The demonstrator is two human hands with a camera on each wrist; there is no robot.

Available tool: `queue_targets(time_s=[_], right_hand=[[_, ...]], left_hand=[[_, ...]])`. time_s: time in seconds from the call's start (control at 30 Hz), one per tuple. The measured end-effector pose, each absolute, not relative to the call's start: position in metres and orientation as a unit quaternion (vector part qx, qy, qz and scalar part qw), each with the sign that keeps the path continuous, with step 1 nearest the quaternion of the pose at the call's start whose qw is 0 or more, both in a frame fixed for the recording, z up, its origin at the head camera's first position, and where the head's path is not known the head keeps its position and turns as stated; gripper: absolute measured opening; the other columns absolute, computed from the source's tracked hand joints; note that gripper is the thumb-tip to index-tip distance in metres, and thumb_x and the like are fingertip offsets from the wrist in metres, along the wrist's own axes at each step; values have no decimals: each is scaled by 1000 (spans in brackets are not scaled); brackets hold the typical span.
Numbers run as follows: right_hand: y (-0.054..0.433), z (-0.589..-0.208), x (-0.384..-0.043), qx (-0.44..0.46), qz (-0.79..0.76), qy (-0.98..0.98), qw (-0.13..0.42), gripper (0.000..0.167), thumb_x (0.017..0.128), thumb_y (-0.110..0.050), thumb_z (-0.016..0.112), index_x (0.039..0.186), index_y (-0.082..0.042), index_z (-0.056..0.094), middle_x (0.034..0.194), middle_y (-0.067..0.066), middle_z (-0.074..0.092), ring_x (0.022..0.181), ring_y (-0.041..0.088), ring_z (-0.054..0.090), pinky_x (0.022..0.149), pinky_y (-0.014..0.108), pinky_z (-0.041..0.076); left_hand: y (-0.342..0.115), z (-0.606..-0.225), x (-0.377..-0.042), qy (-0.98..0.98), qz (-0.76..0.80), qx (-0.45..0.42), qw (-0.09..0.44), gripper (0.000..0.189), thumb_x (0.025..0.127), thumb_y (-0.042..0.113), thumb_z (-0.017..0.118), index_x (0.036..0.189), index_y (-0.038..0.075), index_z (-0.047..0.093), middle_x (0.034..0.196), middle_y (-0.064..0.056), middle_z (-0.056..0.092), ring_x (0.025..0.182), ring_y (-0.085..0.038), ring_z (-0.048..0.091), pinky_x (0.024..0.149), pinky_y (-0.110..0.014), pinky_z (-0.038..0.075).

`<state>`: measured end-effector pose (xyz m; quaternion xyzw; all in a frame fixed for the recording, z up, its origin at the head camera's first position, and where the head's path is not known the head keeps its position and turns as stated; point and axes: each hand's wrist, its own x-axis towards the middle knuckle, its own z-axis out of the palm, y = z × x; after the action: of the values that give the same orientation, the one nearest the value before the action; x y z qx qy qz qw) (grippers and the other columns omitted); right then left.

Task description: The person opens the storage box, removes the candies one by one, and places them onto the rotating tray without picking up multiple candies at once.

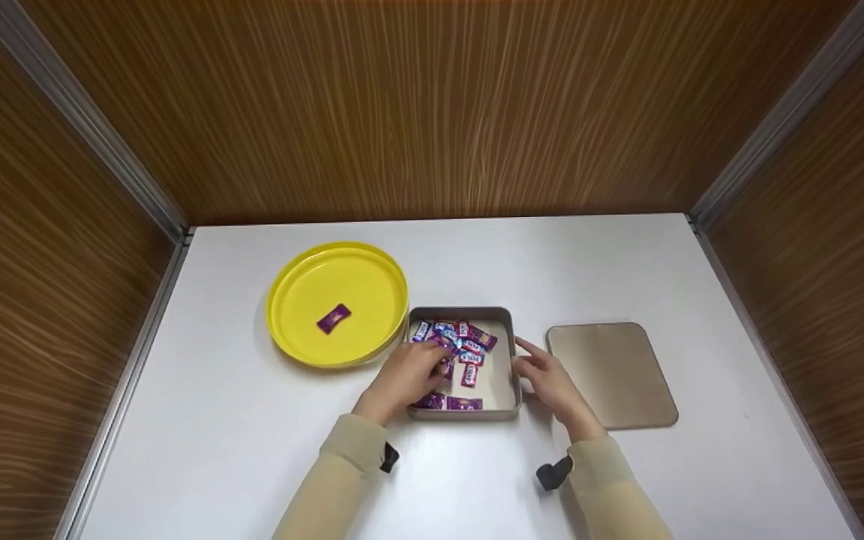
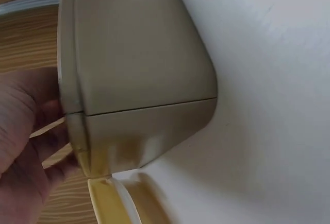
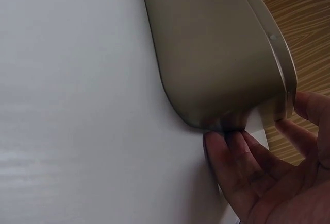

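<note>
A grey-brown square tin [image 1: 469, 415] stands uncovered on the white table with several wrapped candies [image 1: 471, 358] in it, some purple, others blue, red and white. My left hand [image 1: 404, 375] reaches over the tin's left side, its bent fingers down among purple candies. Those fingertips are partly hidden, and I cannot tell whether they pinch a candy. In the left wrist view they pass behind the rim of the tin [image 2: 139, 54]. My right hand [image 1: 552, 382] touches the tin's right side with extended fingers. The right wrist view shows them at the corner of the tin [image 3: 211, 49].
A round yellow tray [image 1: 357, 281] with one purple candy [image 1: 334, 319] on it sits left of the tin, close to its back left corner. The tin's flat lid [image 1: 612, 375] lies to the right. Wood-grain panels [image 1: 439, 112] enclose the back and sides.
</note>
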<state>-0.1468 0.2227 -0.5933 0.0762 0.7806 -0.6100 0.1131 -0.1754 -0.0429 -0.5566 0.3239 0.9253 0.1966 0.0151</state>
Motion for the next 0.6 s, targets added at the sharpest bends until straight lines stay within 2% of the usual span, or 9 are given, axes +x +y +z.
queue_targets(time_s=[0.17, 0.43, 0.6], right_hand=[[224, -592, -146, 73, -615, 774, 128, 54, 100, -14, 55, 150, -6, 37, 131, 31, 54, 119, 46, 54, 99, 58, 42], [224, -591, -145, 82, -620, 768, 137, 55, 100, -17, 55, 151, -8, 37, 133, 30, 53, 124, 46, 50, 95, 60, 44], [224, -593, -145, 84, -624, 765, 133, 56, 99, -18, 57, 151, -10, 38, 132, 28, 55, 123, 44, 51, 94, 60, 45]], left_hand=[[-56, -546, -173, 896, 335, 292, 23, 35, 84, 15, 78, 117, 7, 67, 114, -6, 66, 107, -22, 62, 97, -38, 48], [-85, -536, -177, 887, 409, 213, -15, 30, 87, 14, 75, 114, 6, 68, 106, -2, 65, 99, -17, 61, 90, -32, 51], [-105, -540, -184, 886, 426, 174, -49, 25, 87, 12, 75, 110, 5, 68, 103, -5, 65, 97, -19, 62, 88, -35, 53]])
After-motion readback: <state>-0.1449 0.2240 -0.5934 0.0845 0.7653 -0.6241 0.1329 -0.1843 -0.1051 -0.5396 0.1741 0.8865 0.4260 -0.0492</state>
